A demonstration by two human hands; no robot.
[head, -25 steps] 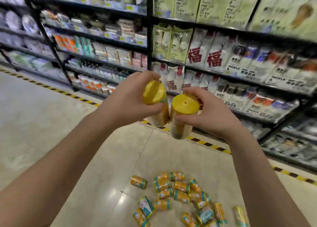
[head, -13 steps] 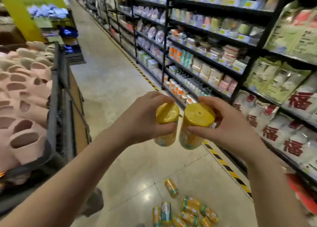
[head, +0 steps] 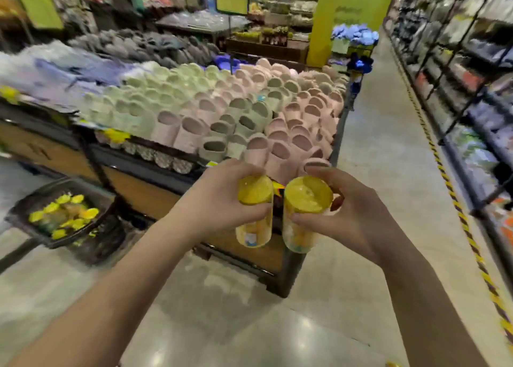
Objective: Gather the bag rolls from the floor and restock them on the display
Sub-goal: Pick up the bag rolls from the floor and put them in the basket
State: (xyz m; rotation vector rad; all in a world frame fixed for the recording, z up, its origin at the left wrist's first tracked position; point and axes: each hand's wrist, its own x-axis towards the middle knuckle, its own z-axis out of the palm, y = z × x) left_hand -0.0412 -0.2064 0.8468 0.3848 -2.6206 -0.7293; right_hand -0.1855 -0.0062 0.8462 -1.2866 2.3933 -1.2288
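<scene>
Two bag rolls were held up side by side, one per hand, over the floor point(head: 347, 297) of a shop aisle. Left hand point(head: 219, 202) was wrapped round the left bag roll point(head: 254, 191), with fingers curled over the far side and thumb across the near side below the yellow end. Right hand point(head: 352, 219) gripped the right bag roll point(head: 307, 197) the same way, thumb pressed on the near side, fingers curled round behind the yellow end. Both rolls stood roughly upright, yellow ends up and tipped toward the camera, with a narrow gap between them; could not tell if they touched lower down. Printed wrap on both was too blurred to read. Low at left sat a dark basket point(head: 39, 196) holding more yellow-ended rolls point(head: 62, 214), well apart from the hands. Behind the hands stood a display bench point(head: 144, 194) heaped with green and pink slippers point(head: 249, 122). On the right was dark shelving point(head: 472, 69) with blurred goods, and a yellow-black hazard strip point(head: 455, 200) ran along the floor beside it. Yellow-green pillar point(head: 349, 19) stood at the bench's far end.
</scene>
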